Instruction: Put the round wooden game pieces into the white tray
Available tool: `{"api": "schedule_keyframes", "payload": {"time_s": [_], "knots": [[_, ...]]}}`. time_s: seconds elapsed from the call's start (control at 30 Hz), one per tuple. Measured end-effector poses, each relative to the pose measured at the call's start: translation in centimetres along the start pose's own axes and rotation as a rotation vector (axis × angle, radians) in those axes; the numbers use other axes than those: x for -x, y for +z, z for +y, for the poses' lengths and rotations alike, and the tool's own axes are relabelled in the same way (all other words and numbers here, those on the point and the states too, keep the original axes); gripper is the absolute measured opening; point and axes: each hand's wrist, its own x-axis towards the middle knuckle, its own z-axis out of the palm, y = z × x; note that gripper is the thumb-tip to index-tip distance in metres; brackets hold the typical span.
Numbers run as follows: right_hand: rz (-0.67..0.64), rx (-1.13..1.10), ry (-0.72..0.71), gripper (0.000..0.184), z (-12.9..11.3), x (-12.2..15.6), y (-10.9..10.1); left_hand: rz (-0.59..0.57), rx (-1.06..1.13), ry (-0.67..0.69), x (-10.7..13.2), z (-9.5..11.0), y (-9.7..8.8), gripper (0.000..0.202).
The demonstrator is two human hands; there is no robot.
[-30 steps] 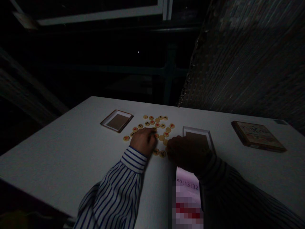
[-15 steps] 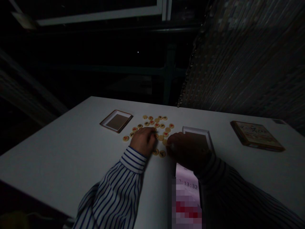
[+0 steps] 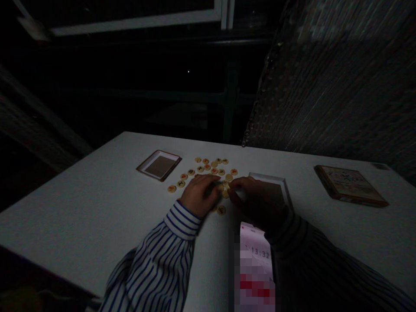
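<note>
Round wooden Chinese chess pieces [image 3: 200, 168], with red or black characters or a plain face up, lie scattered on the white table [image 3: 130, 234]. My left hand [image 3: 202, 195] is low over the near pieces, fingers reaching right and thumb apart from them; nothing shows in its grasp. Opposite it, my right hand [image 3: 255, 198] is in shadow, with its thumb and forefinger closed at the edge of a pale chess piece [image 3: 226, 185]. A piece with a black character [image 3: 221, 210] lies in front, between my wrists. The hands hide some pieces.
An open shallow box [image 3: 160, 165] stands on the left, and another open box [image 3: 282, 184] is partly behind my right hand. A decorated box [image 3: 351, 184] lies at far right. A lit phone [image 3: 255, 247] sits below my right wrist. A bead curtain [image 3: 308, 95] hangs behind.
My left hand has shifted slightly right and its fingers have stretched out more. The right hand has lifted and changed from a curled shape to a thumb-and-finger grip. Most pieces have stayed put.
</note>
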Motion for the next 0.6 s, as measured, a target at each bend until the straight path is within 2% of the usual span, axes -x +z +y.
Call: {"api": "schedule_keyframes", "payload": {"time_s": [0.23,0.4,0.6], "knots": [[0.011,-0.161,0.063,0.013,0.12,-0.05,-0.03,-0.012,0.018,0.087,-0.03,0.29,0.15,0.032],[-0.019,-0.357,0.100,0.010,0.42,-0.05,0.08,0.021,-0.027,0.121,0.05,0.51,0.31,0.034],[-0.016,-0.458,0.157,0.006,0.41,-0.18,0.24,0.053,-0.056,0.147,0.01,0.84,0.33,0.031]]}}
